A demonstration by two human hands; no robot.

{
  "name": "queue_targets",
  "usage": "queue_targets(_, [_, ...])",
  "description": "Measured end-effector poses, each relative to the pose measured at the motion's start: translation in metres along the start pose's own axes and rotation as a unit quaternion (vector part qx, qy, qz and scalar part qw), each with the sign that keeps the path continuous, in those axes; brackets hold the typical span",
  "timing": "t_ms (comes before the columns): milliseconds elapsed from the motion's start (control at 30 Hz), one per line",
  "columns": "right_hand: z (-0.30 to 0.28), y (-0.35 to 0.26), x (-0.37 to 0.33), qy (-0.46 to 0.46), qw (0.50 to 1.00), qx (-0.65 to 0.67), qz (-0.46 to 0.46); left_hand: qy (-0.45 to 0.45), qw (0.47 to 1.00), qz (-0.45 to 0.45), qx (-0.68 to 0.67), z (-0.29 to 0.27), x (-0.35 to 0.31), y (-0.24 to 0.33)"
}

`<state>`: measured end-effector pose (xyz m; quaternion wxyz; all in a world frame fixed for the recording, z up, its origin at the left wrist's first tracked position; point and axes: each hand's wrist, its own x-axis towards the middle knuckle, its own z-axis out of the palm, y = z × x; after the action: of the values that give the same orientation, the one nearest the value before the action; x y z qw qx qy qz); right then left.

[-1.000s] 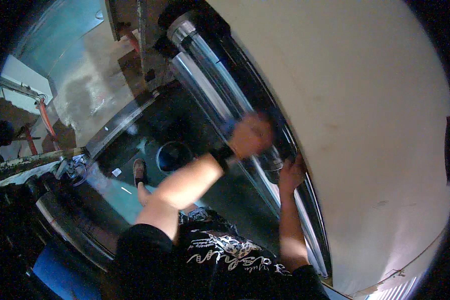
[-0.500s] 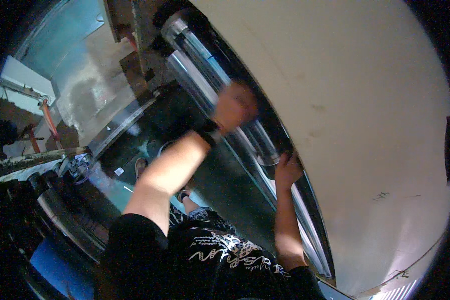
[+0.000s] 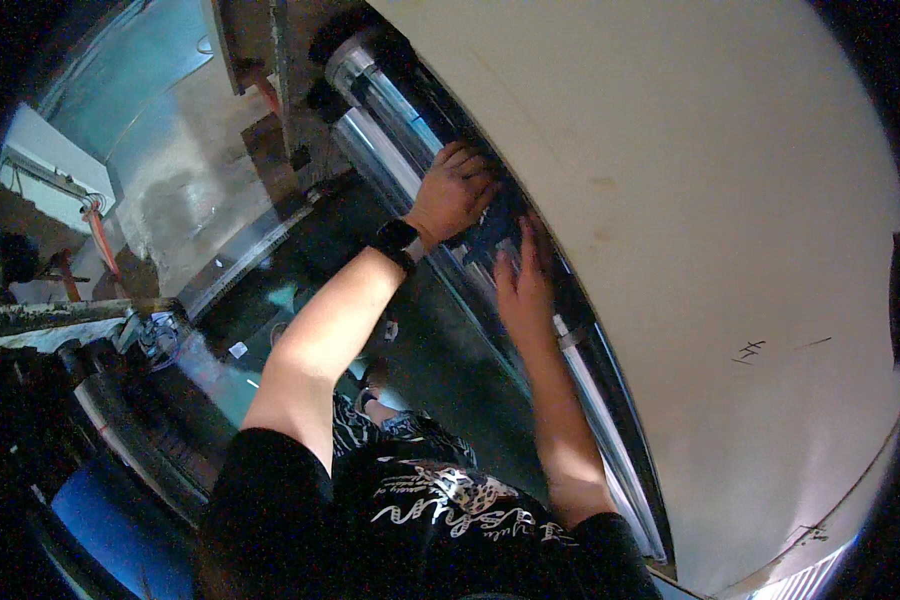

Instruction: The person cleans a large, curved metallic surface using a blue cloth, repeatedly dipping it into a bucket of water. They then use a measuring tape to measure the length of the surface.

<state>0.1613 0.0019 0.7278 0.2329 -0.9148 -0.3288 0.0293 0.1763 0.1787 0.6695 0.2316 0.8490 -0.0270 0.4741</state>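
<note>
A shiny metal roller (image 3: 392,105) runs diagonally from the upper middle toward the lower right, beside a second bright roller (image 3: 375,148). My left hand (image 3: 454,192), with a black watch (image 3: 397,238) on its wrist, lies over the upper roller, its fingers laid out on the surface. Just below and to the right, my right hand (image 3: 526,283) touches the same roller, fingers stretched out and apart. A dark bluish patch (image 3: 492,228) shows between the two hands; what it is I cannot tell.
A large off-white curved surface (image 3: 710,220) with small dark marks borders the rollers on the right. At the left are a blue rounded object (image 3: 120,530), dark machine parts and an orange hose (image 3: 100,240). My feet are on the dark floor below the rollers.
My right hand has moved up along the roller, closer to my left. My left hand, blurred before, has shifted slightly up and left and now rests on the roller.
</note>
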Motion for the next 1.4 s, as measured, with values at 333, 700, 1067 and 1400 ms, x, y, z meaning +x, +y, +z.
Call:
queue_targets(333, [0.034, -0.009, 0.048, -0.027, 0.991, -0.133, -0.011, 0.1, 0.915, -0.293, -0.259, -0.043, -0.055, 0.015])
queue_targets(700, [0.052, -0.093, 0.185, -0.104, 0.985, 0.118, 0.07, 0.035, 0.891, -0.417, -0.177, -0.096, -0.104, -0.041])
queue_targets(1067, [0.057, -0.053, 0.175, -0.039, 0.995, -0.006, 0.093, -0.02, 0.876, -0.432, -0.212, -0.107, -0.106, -0.069])
queue_targets(1400, [0.056, -0.051, 0.155, -0.049, 0.995, 0.004, 0.086, -0.028, 0.843, -0.46, -0.278, -0.092, -0.086, -0.065])
